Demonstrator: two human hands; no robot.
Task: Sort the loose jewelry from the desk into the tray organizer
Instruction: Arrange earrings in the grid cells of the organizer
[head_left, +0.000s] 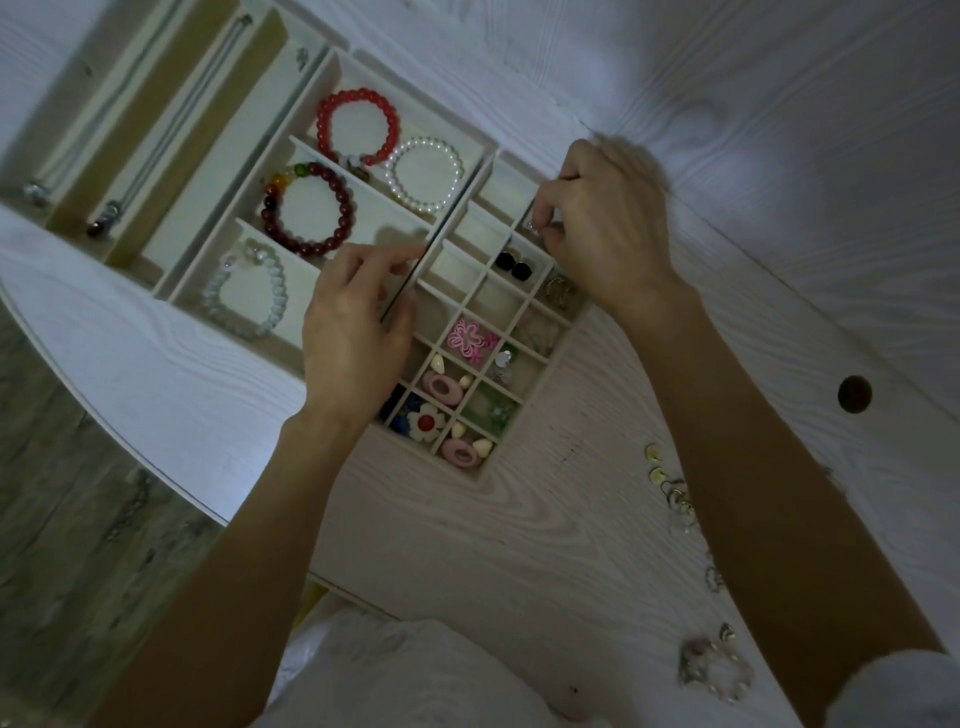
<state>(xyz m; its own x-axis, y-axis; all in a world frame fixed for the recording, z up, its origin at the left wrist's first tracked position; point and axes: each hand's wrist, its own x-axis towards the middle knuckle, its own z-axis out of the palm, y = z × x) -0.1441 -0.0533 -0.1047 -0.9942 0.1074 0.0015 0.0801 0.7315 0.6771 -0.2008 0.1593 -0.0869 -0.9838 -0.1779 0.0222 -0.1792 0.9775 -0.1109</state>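
Loose jewelry (714, 667), pearly and gold-toned, is scattered on the white wood-grain table (519, 545) nearest the person, beside the right forearm. Farther on, the gridded tray organizer (540, 387) is seen holding flower clips, ovals and studs. The left hand (353, 332) is laid on its left edge, fingers loosely curled. Beyond, a small sparkly earring (532, 225) is pinched by the right hand (602, 228) over a far compartment.

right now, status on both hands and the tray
Right hand pinching small earring over grid tray. Left hand steadying tray edge. Loose jewelry remains on desk.
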